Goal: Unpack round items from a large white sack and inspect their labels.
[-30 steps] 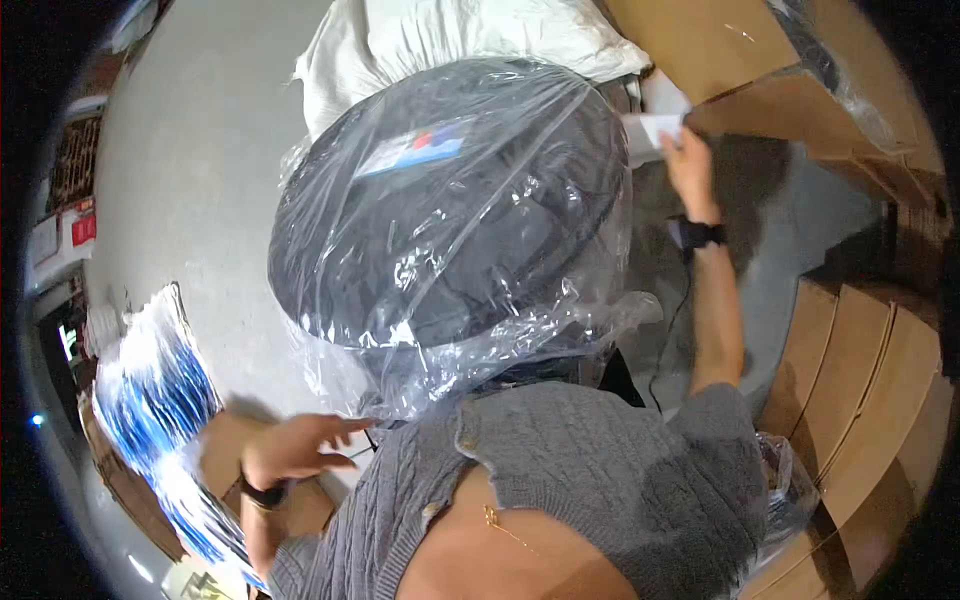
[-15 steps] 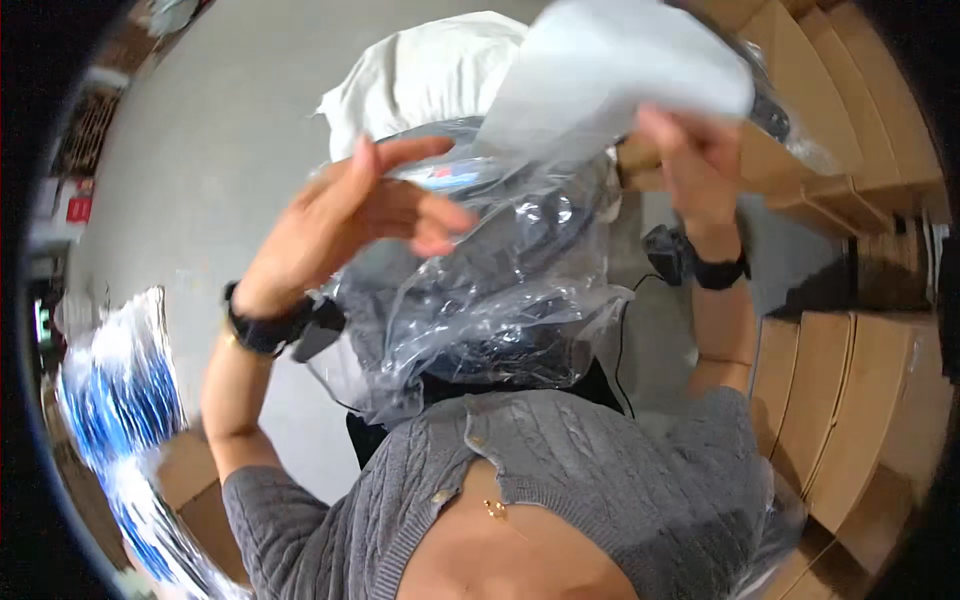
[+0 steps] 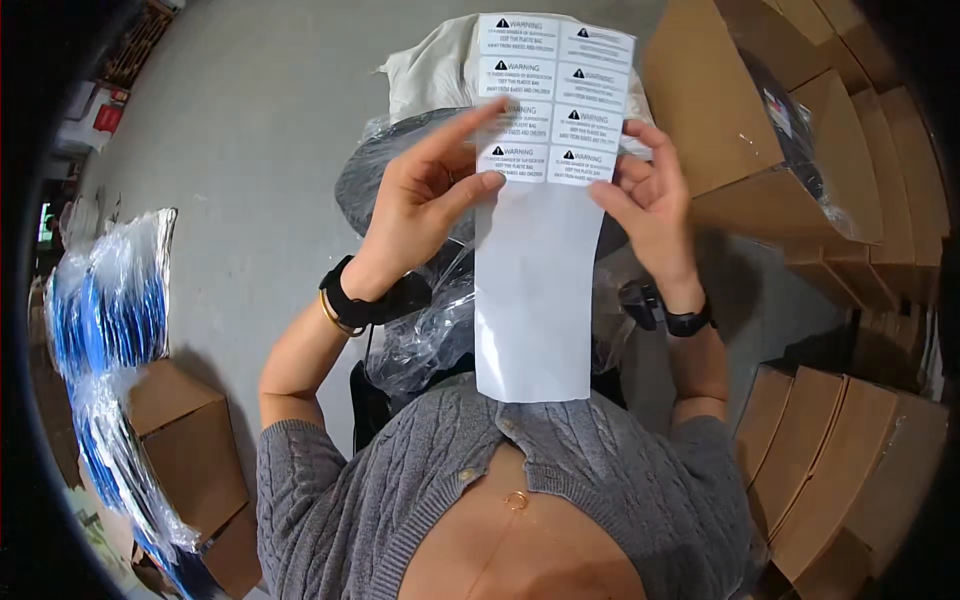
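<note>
A long white sticker sheet (image 3: 535, 290) stands up in front of me. Its upper part bears two columns of white labels (image 3: 581, 165) with black print and small triangle symbols, while its lower part is bare backing. My right hand (image 3: 650, 205) pinches the sheet's right edge, thumb in front and fingers partly hidden behind. At the left edge, the thumb of my left hand (image 3: 425, 195) lies on the lowest label, its forefinger stretches across a label higher up, and other fingers curl partly behind the sheet. Behind it is a dark item in clear plastic (image 3: 425, 340), largely covered.
A white cloth-like bundle (image 3: 425, 75) lies beyond the wrapped item. An open cardboard box (image 3: 715, 120) with a dark plastic-wrapped item stands at far right, more cartons (image 3: 825, 440) nearer. On the left are blue plastic-wrapped packs (image 3: 110, 300) beside a brown carton (image 3: 190, 430).
The sheet, blurred and held up in my right hand before, now hangs lower with its labels facing me. My left hand has moved right to its edge. The view has shifted.
</note>
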`<move>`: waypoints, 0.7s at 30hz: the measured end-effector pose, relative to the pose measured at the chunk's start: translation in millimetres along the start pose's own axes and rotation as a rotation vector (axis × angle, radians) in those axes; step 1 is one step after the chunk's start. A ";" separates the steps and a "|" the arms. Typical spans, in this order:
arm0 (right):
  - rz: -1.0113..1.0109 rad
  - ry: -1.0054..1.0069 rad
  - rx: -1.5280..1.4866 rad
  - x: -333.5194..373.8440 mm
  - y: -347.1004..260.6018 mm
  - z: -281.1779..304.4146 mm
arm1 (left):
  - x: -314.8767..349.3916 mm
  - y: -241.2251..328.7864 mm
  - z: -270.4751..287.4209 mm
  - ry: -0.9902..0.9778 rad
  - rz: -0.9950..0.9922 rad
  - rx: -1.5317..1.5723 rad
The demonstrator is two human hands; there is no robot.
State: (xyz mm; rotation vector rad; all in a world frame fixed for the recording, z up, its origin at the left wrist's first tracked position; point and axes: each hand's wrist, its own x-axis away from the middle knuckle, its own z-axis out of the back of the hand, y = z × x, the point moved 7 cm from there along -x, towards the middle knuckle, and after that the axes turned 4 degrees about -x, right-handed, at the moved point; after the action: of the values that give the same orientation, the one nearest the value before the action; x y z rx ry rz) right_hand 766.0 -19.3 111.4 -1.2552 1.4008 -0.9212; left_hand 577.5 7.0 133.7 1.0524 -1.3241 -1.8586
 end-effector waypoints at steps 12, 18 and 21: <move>0.076 -0.161 0.100 -9.9 -5.7 -33.6 | -5.1 -17.4 13.7 0.077 0.081 0.303; -0.017 -0.087 0.080 -12.1 12.0 -32.1 | 0.8 -18.8 22.5 0.115 0.049 0.181; 0.004 -0.023 0.084 -11.7 13.3 -27.7 | 7.3 -25.8 25.1 0.097 0.111 0.146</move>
State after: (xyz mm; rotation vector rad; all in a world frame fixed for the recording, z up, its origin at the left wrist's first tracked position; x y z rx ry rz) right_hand 735.5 -7.7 106.5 -1.1956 1.3325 -0.9508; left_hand 551.1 20.3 111.9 1.1048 -1.4475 -1.6301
